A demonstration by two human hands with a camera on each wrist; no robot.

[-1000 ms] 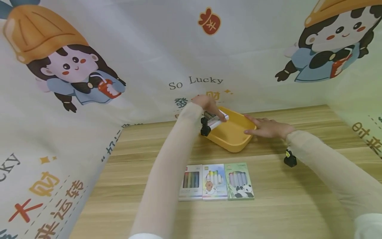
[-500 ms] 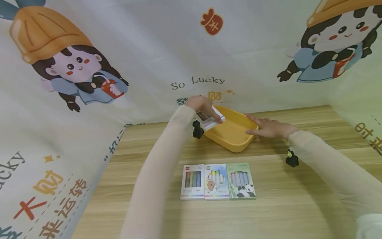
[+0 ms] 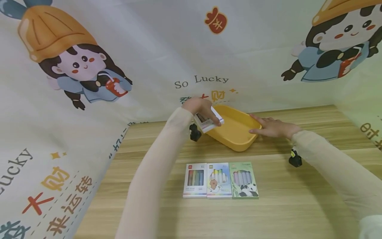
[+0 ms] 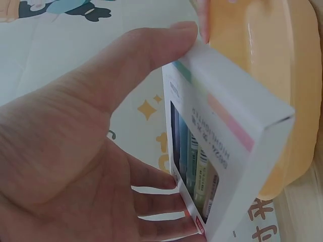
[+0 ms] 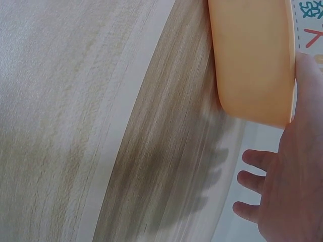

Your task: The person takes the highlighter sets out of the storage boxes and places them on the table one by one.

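Observation:
Over the left end of the yellow tray (image 3: 238,146), my left hand (image 3: 199,107) holds a white box of highlighters (image 4: 239,118) at a tilt. In the left wrist view the thumb lies on one edge of the box and the fingertips on the opposite edge. Pastel highlighters show through its window. My right hand (image 3: 273,128) rests at the tray's right end, thumb and forefinger spread at the rim. Several of its other fingers (image 5: 251,180) extend free beside the tray in the right wrist view.
Three flat marker boxes lie side by side on the wooden table (image 3: 221,219): a white one (image 3: 195,181), a blue-and-white one with a bear (image 3: 219,181) and a green panda one (image 3: 244,181). A printed cloth (image 3: 161,49) hangs behind the tray.
My left hand has drawn slightly left and turned the highlighter box so that more of its face shows. The right hand stays at the tray, and the head view has shifted a little.

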